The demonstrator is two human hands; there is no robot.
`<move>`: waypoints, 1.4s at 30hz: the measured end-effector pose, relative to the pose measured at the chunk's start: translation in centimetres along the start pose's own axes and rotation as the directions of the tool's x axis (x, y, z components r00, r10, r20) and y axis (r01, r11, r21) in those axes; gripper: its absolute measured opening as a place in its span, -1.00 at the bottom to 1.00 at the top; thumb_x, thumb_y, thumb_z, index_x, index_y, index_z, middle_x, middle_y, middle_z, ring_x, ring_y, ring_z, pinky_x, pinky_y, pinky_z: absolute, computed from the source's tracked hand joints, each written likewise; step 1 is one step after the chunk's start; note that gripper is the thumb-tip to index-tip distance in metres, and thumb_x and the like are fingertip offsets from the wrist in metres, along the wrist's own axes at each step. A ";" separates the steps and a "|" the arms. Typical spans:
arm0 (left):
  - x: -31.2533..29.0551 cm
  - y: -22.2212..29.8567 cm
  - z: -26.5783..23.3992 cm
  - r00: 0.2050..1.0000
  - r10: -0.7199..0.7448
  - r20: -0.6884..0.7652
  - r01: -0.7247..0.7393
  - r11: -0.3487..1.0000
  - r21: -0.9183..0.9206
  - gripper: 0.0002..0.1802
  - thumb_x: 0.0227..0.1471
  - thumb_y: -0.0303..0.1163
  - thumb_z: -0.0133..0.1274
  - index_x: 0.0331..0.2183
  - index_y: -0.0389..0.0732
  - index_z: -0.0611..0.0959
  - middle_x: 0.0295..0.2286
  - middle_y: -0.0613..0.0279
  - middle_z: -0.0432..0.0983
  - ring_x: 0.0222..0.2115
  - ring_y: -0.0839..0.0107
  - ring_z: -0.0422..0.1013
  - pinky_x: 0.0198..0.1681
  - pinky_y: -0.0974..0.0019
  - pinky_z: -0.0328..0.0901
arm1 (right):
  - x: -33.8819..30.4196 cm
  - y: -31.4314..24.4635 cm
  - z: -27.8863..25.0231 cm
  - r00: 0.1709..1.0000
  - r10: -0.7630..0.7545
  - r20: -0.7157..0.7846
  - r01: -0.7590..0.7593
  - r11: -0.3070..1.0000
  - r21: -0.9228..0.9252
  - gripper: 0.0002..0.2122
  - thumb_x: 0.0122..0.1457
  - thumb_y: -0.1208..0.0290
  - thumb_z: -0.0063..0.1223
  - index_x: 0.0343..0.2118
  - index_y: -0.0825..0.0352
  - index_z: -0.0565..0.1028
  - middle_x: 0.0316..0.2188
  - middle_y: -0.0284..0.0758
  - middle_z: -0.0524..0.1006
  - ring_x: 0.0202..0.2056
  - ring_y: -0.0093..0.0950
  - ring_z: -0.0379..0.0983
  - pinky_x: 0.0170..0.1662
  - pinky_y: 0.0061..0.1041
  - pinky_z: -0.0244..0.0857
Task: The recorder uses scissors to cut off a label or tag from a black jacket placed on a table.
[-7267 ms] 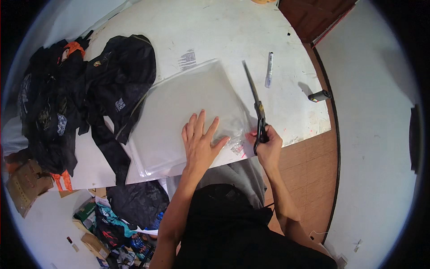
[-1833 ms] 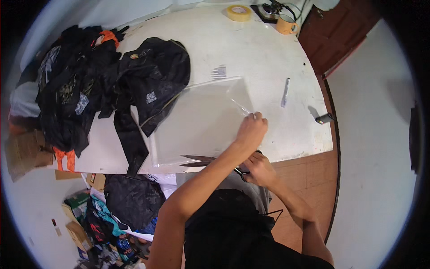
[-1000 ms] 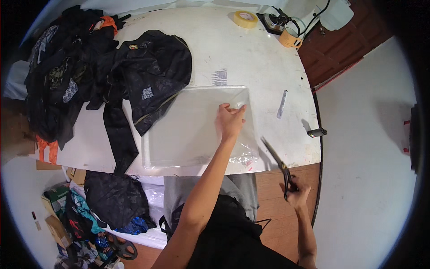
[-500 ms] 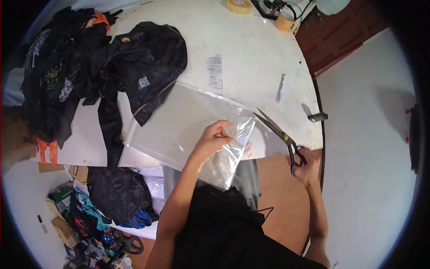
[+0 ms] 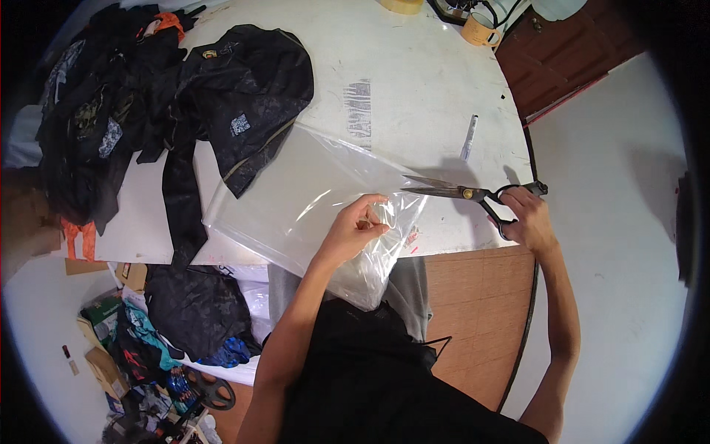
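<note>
A large clear plastic sheet or bag [image 5: 292, 203] lies across the front of the white table, its near corner hanging past the edge toward my body. My left hand [image 5: 353, 233] pinches the plastic near its right end, with thumb and fingertips closed. In my right hand [image 5: 529, 218] are large black-handled scissors [image 5: 477, 194], fingers through the handle loops. Their blades are slightly apart and point left, the tips over the right edge of the plastic. Whether they touch it I cannot tell. A black garment [image 5: 255, 96] lies by the plastic's upper left side.
More dark clothing [image 5: 89, 126] is heaped at the table's [image 5: 421, 89] left. A thin silvery strip [image 5: 470, 138] lies beyond the scissors. An orange mug [image 5: 479, 31] and a tape roll [image 5: 401, 5] stand at the back. Below left are boxes and a black bundle [image 5: 196, 311].
My right hand has lifted the scissors up from the table's front edge, and the blades have swung to point left over the plastic. The left hand still pinches the same spot.
</note>
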State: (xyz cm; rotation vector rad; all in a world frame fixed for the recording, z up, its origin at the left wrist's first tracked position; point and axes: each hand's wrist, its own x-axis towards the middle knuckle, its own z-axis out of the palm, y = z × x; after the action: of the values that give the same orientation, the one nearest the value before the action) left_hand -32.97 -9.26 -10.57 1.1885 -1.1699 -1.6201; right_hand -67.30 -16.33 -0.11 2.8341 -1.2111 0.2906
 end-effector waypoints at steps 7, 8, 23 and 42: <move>0.0 0.1 -0.8 0.996 -0.002 0.089 0.015 0.989 -0.148 -0.49 -0.05 -0.63 0.17 -0.02 -0.20 0.46 -0.52 0.38 0.40 -0.59 0.68 0.26 -0.60 0.55 0.15 | 2.1 1.1 1.7 0.995 -0.097 -0.013 0.098 0.982 0.163 -0.61 -0.31 0.36 0.43 -0.38 0.41 0.53 -0.35 -0.25 0.55 -0.33 -0.28 0.52 -0.31 -0.41 0.44; 0.1 0.0 -0.8 0.996 -0.005 0.088 0.018 0.989 -0.144 -0.49 -0.05 -0.63 0.17 -0.02 -0.20 0.46 -0.52 0.38 0.40 -0.59 0.68 0.26 -0.60 0.55 0.15 | 2.3 1.0 1.8 0.993 -0.116 -0.015 0.117 0.979 0.167 -0.60 -0.32 0.35 0.43 -0.38 0.41 0.53 -0.36 -0.25 0.55 -0.34 -0.27 0.52 -0.31 -0.41 0.44; 0.3 0.3 -1.2 0.988 -0.060 0.145 0.086 0.979 -0.184 -0.52 -0.01 -0.63 0.14 -0.03 -0.20 0.44 -0.54 0.39 0.37 -0.62 0.69 0.23 -0.65 0.56 0.13 | 4.8 2.6 0.2 0.959 -0.284 0.004 0.282 0.956 0.083 -0.67 -0.28 0.34 0.35 -0.44 0.38 0.50 -0.42 -0.31 0.49 -0.35 -0.32 0.48 -0.35 -0.41 0.42; 0.6 -0.4 -1.4 0.986 -0.018 0.167 0.055 0.974 -0.218 -0.51 -0.03 -0.66 0.15 -0.03 -0.21 0.43 -0.57 0.40 0.38 -0.68 0.70 0.20 -0.67 0.56 0.09 | 1.0 1.9 3.8 0.936 -0.322 -0.141 0.324 0.946 -0.013 -0.58 -0.40 0.53 0.23 -0.31 0.38 0.50 -0.37 -0.32 0.45 -0.44 -0.42 0.46 -0.47 -0.45 0.38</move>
State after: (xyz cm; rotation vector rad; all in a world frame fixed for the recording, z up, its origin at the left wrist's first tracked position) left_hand -31.84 -10.05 -11.28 0.9539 -1.0384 -1.8521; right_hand -67.41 -18.77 -3.67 2.8993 -0.7033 0.4697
